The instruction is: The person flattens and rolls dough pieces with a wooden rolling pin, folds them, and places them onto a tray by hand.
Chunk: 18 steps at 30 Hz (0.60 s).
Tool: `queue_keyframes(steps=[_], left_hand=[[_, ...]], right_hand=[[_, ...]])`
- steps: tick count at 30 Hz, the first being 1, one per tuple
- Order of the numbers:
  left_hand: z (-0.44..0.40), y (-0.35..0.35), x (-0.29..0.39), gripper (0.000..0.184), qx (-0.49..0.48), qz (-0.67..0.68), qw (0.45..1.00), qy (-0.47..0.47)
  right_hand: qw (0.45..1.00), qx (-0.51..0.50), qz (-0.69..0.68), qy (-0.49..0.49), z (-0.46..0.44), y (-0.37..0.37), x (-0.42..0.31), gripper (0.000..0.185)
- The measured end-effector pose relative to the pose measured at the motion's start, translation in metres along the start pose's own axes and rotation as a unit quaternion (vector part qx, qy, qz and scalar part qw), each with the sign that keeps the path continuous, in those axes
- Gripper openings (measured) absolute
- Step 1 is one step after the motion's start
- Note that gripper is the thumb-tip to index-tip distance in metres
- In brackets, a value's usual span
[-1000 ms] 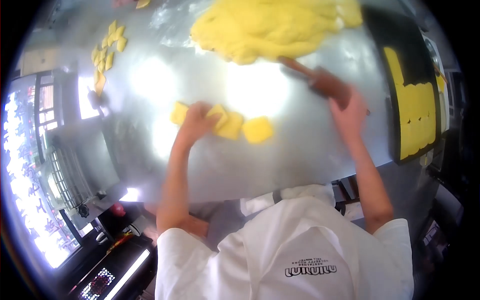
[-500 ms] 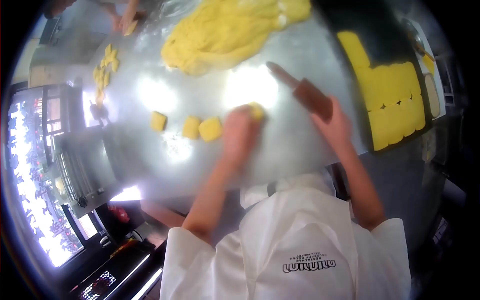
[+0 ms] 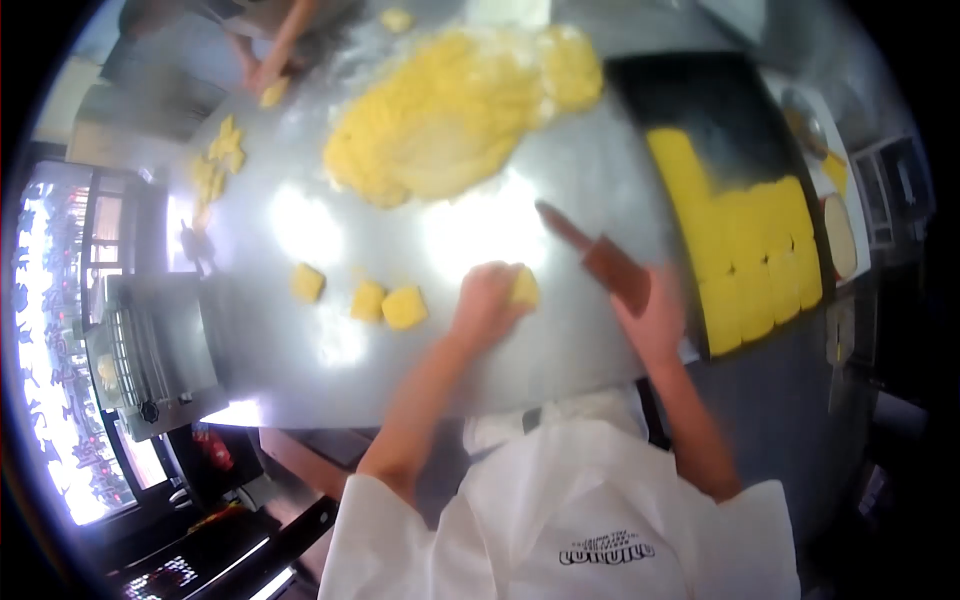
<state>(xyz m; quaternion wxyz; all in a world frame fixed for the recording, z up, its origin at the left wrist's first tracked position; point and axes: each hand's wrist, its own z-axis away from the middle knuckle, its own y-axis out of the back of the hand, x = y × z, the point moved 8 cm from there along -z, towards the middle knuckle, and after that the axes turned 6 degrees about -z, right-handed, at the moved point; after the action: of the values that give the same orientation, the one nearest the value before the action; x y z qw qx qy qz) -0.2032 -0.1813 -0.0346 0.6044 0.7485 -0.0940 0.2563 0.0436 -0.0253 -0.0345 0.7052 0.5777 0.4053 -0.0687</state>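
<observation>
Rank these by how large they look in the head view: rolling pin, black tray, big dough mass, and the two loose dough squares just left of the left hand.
1. Black tray
2. Big dough mass
3. Rolling pin, partly covered
4. Two dough squares: too alike to rank

A: Diffs vs 1s ago?
B: L hand (image 3: 488, 302) is shifting to R end of row, gripping end dough pc (image 3: 525, 288).
A: Other 3 pcs (image 3: 404, 307)?
B: Now lying L of the hand, overlap gone.
A: Pin (image 3: 617, 275)?
B: Tip's sitting further from big dough (image 3: 440, 115).
A: Top L?
B: Co-worker's hands (image 3: 262, 78) coming further into view.
</observation>
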Motion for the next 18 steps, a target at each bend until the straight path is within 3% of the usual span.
queue_keyframes(steps=[5,8,9,12,14,18], left_hand=[[-0.022,0.020,-0.036,0.077,-0.028,-0.073,0.992,0.104],[-0.033,0.021,-0.032,0.078,-0.098,-0.098,0.986,0.089],[-0.041,0.032,-0.026,0.076,-0.071,-0.062,0.995,0.041],[-0.096,0.083,-0.023,0.072,-0.023,0.045,0.997,0.051],[-0.154,0.090,-0.044,0.069,0.040,0.005,0.999,0.029],[-0.325,0.092,-0.065,0.067,0.139,-0.017,0.981,-0.131]], right_hand=[[0.998,0.041,0.028,0.027,0.003,-0.008,0.009,0.075],[0.995,0.069,0.063,0.046,0.011,-0.011,0.017,0.078],[0.992,0.083,0.070,0.056,0.011,-0.012,0.020,0.080],[0.992,0.103,0.062,0.023,0.010,-0.017,0.023,0.074],[0.994,0.074,0.074,-0.010,0.010,-0.023,0.028,0.078],[0.994,0.011,0.084,-0.073,0.008,-0.026,0.037,0.081]])
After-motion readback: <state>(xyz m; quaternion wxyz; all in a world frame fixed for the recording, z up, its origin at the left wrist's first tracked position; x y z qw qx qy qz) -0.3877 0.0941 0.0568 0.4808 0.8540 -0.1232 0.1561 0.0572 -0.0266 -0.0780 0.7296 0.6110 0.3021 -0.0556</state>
